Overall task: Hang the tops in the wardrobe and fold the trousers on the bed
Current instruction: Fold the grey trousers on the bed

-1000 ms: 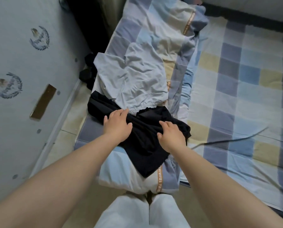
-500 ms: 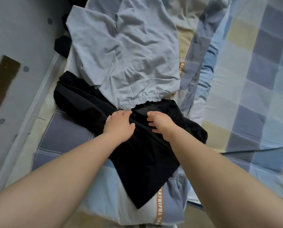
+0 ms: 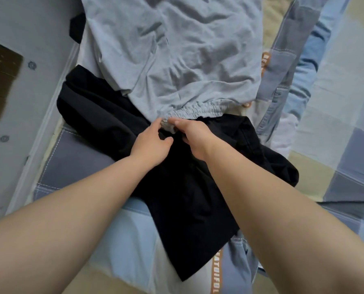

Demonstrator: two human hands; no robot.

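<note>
Grey trousers (image 3: 181, 54) with an elastic waistband lie spread on the bed, the waistband toward me. Under them lies a black garment (image 3: 187, 187), crumpled and reaching down to the near edge of the bed. My left hand (image 3: 151, 143) and my right hand (image 3: 192, 134) are side by side at the middle of the grey waistband. The fingertips of both hands touch the gathered waistband edge, fingers bent toward it. Whether they pinch the fabric is not plain.
A folded checked quilt (image 3: 75, 166) in blue, grey and beige lies under the clothes. The checked bedsheet (image 3: 342, 102) spreads to the right. A grey wall (image 3: 18, 124) with a brown patch runs along the left, close to the bed.
Both hands have moved forward off the black garment to the grey waistband and come closer together. The camera has leaned in closer over the clothes.
</note>
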